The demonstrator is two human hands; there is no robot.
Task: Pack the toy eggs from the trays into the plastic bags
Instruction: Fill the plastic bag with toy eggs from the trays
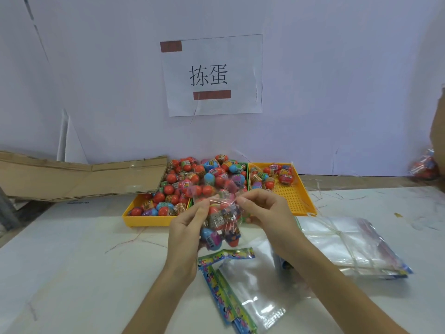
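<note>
A clear plastic bag with several toy eggs inside hangs above the table's middle. My left hand pinches its top edge on the left, and my right hand pinches the top on the right. Behind it, a yellow tray is heaped with red, blue and pink toy eggs. A second yellow tray to the right holds a few eggs at its far end. An empty bag with a colourful header lies flat under my hands.
A bundle of clear bags lies at the right. Flattened cardboard leans at the back left. A filled bag of eggs sits at the far right by the wall. A paper sign hangs on the wall.
</note>
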